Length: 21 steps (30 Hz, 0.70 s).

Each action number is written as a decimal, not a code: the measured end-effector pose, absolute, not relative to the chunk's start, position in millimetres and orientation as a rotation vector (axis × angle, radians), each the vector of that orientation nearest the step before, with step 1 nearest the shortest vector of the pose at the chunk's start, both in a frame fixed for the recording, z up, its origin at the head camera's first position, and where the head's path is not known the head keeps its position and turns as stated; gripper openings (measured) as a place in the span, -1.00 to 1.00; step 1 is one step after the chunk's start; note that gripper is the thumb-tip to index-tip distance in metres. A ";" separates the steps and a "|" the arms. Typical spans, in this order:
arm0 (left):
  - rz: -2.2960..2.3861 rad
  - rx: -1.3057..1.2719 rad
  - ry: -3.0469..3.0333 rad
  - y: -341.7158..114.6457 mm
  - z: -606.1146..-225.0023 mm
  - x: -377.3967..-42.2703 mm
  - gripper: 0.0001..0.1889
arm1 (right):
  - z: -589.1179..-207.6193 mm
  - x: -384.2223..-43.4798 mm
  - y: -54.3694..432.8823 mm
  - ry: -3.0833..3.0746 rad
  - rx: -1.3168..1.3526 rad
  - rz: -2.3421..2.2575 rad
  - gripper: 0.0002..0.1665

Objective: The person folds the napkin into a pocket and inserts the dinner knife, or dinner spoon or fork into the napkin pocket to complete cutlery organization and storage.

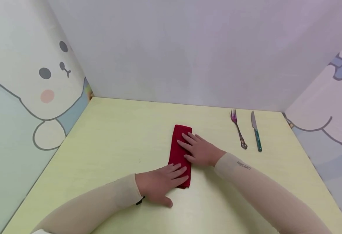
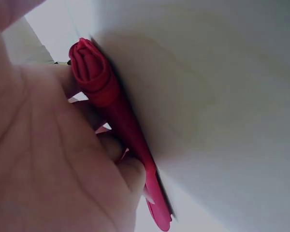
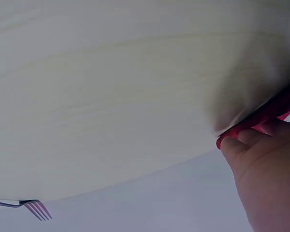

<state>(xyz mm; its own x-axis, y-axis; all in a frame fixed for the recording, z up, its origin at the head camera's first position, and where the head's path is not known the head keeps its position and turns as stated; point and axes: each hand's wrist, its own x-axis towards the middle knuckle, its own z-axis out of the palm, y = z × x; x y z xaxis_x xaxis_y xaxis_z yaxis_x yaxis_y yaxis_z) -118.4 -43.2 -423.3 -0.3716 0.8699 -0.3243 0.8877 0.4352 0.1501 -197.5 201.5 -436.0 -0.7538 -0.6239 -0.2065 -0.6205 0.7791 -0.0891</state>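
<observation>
A red cloth (image 1: 177, 152), folded into a long narrow strip, lies on the pale yellow table in front of me. My left hand (image 1: 162, 182) rests on its near end with the fingers spread straight and the thumb out to the side. Farther up, my right hand (image 1: 199, 150) lies over the right edge of the cloth, its fingers extended across the top. The left wrist view shows the rolled layers at the end of the cloth (image 2: 89, 67) beneath the fingers. In the right wrist view, fingertips press along the cloth's edge (image 3: 261, 118).
To the right lie a fork (image 1: 238, 130) with a purplish head and a knife (image 1: 256, 131) with a green handle, side by side. A pale wall (image 1: 171, 58) rises behind the table (image 1: 124, 130), and printed cartoon panels stand at both sides.
</observation>
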 end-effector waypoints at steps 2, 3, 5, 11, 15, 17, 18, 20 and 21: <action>-0.097 1.512 2.353 -43.4 -424.0 -118.7 -0.03 | -436.9 -197.3 203.1 2.734 -0.981 -0.029 -0.18; -0.110 1.518 2.361 -43.3 -424.3 -119.2 -0.02 | -437.1 -198.0 203.6 2.729 -0.982 -0.035 -0.17; -0.131 1.526 2.375 -42.6 -424.7 -121.2 -0.02 | -436.6 -200.8 203.8 2.724 -0.986 -0.050 -0.18; -0.112 1.492 2.382 -39.2 -426.0 -129.2 -0.02 | -431.1 -211.6 202.7 2.703 -0.944 -0.060 -0.19; -0.077 1.453 2.379 -36.9 -426.7 -128.8 0.04 | -429.6 -214.7 202.2 2.681 -0.926 -0.058 -0.19; -0.069 1.435 2.387 -35.6 -426.2 -127.3 0.06 | -429.2 -215.3 202.1 2.679 -0.928 -0.061 -0.19; -0.071 1.430 2.393 -35.0 -425.4 -126.7 0.06 | -428.8 -215.4 202.1 2.677 -0.927 -0.062 -0.19; -0.066 1.419 2.402 -33.8 -424.5 -125.6 0.05 | -428.1 -215.6 202.6 2.674 -0.926 -0.061 -0.19; -0.061 1.410 2.404 -33.2 -423.6 -125.2 0.05 | -427.5 -215.8 202.8 2.672 -0.924 -0.057 -0.19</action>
